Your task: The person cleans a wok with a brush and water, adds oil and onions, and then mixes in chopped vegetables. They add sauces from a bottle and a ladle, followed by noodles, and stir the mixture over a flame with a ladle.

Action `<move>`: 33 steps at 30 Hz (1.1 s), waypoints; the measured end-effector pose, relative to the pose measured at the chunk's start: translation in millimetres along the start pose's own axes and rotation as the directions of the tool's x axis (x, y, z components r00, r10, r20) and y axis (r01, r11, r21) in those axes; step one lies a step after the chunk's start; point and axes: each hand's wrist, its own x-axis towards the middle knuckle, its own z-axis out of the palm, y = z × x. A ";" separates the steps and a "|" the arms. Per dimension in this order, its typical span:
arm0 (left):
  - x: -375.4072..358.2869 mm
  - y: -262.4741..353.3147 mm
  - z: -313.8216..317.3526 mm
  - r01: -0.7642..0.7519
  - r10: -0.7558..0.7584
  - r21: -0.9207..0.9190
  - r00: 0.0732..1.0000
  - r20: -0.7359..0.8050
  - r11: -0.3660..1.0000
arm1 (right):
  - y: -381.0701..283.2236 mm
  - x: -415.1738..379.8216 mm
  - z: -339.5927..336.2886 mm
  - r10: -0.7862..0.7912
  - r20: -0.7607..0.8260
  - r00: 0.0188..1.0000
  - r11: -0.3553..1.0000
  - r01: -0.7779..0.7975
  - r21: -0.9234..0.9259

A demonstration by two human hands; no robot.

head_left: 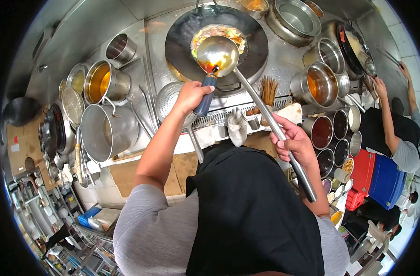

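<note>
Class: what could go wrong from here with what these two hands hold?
The left hand aims the bottle into the ladle, which might overfill. A wobble of the right hand, holding the ladle above the wok, could spill its liquid onto the food.

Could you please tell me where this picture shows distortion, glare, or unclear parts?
Head view: strong fisheye bending, with black corners; head view: bright reflections on the round, shiny steel ladle bowl and grey steel counter; head view: bare left hand and dark blue cylindrical bottle look fairly sharp, but grey metal shelving at lower left is too small to read well.
</note>
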 end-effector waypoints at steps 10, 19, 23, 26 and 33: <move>-4.4 -0.9 -9.9 0.011 -0.012 -0.045 1.000 -0.021 0.999 | -1.3 6.6 5.8 0.011 0.016 1.000 1.000 -0.011 0.005; -5.7 -8.5 -12.0 -0.140 0.135 -0.031 0.984 -0.119 0.990 | -7.5 64.0 -1.4 -0.023 0.032 0.999 1.000 0.023 -0.006; -25.8 -6.3 -4.2 -0.283 0.277 -0.018 0.948 -0.158 0.959 | -7.9 148.7 -6.3 -0.276 -0.150 0.949 0.872 0.181 -0.455; -40.1 -10.8 -1.1 -0.343 0.338 0.003 0.925 -0.173 0.939 | 21.0 216.5 -40.2 -0.676 -0.088 0.732 0.396 0.261 -0.880; -72.3 -15.9 18.2 -0.373 0.372 -0.007 0.926 0.059 0.928 | 12.2 152.1 -36.3 -0.416 -0.105 0.903 0.570 0.170 -0.804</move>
